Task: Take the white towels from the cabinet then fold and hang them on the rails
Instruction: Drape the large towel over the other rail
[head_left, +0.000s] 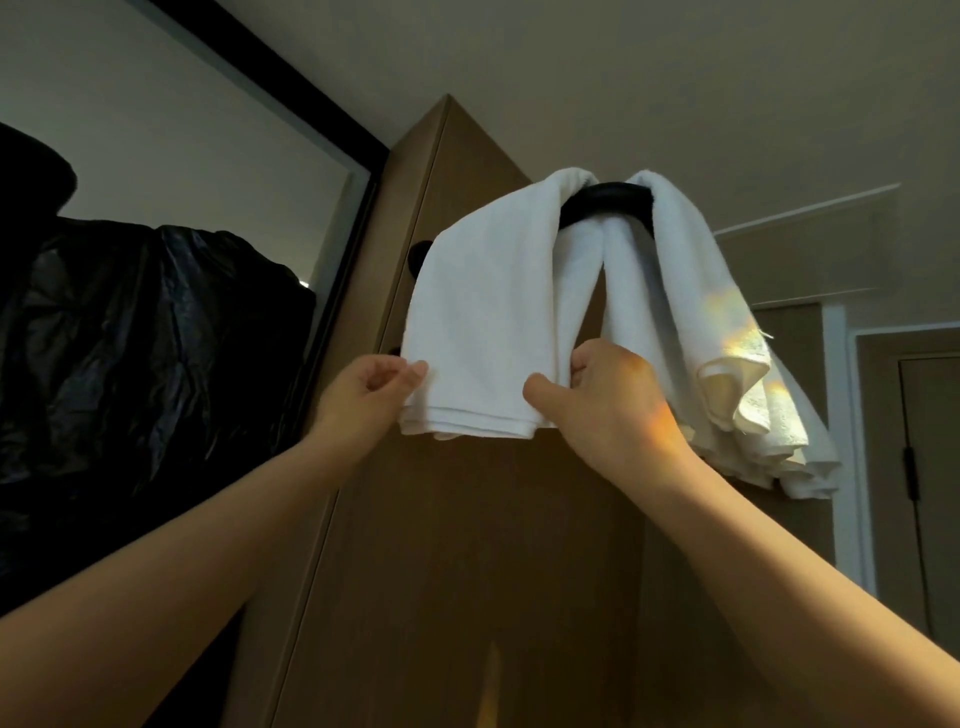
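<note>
Two white towels hang over a black rail (605, 200) fixed high on a tall wooden cabinet (467, 545). The left towel (488, 322) is folded, its layered lower edge level. My left hand (371, 387) pinches that towel's lower left corner between thumb and fingers. My right hand (605, 395) grips its lower right corner, fingers curled round the edge. The right towel (727, 364) hangs looser, with crumpled ends behind my right wrist.
A black plastic cover (135, 353) fills the left side beside a black-framed mirror or panel (208, 130). Two small black knobs (418, 257) sit on the cabinet's edge. A door (924, 467) with a white frame stands at the far right.
</note>
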